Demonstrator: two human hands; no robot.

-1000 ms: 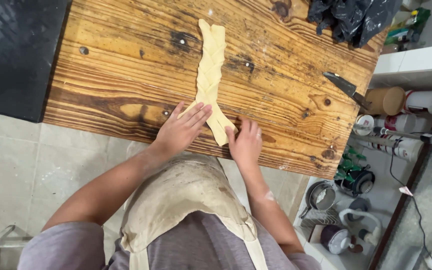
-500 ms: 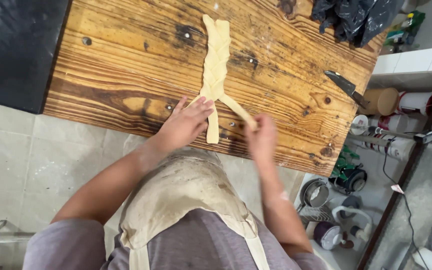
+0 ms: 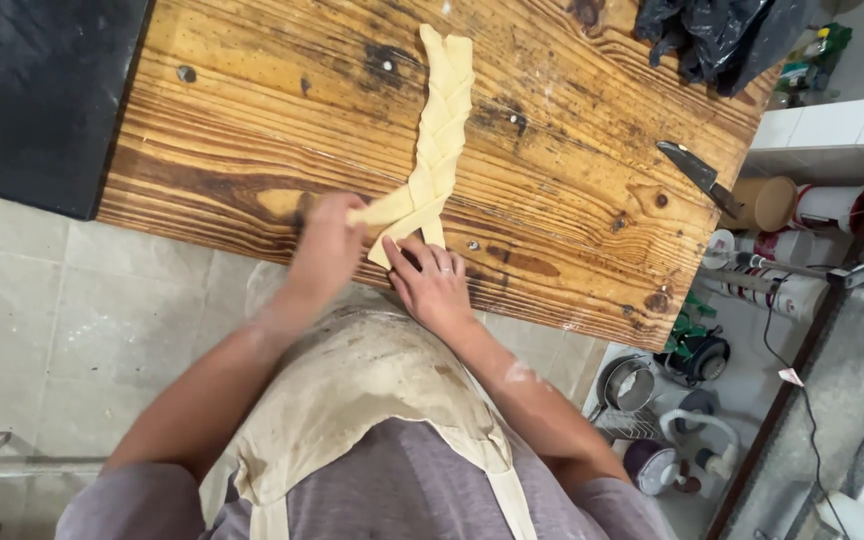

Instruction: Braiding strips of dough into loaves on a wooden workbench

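Observation:
A long pale dough braid [image 3: 442,120] lies on the wooden table [image 3: 252,120], running away from me. Its near end splits into loose strips. My left hand [image 3: 327,245] pinches the left strip [image 3: 384,208] and holds it out to the left. My right hand [image 3: 432,285] rests with fingers on the middle and right strips [image 3: 422,225] at the table's near edge. A flour-stained apron covers my front below the hands.
A knife [image 3: 697,175] lies near the table's right edge. A black plastic bag [image 3: 717,35] sits at the far right corner. A dark slab [image 3: 32,90] adjoins the table on the left. Pots and containers [image 3: 652,400] stand on the floor at right.
The loose strips have been crossed over once more. My left hand moved left, pulling one strip out sideways. My right hand came back in from the right onto the strip ends.

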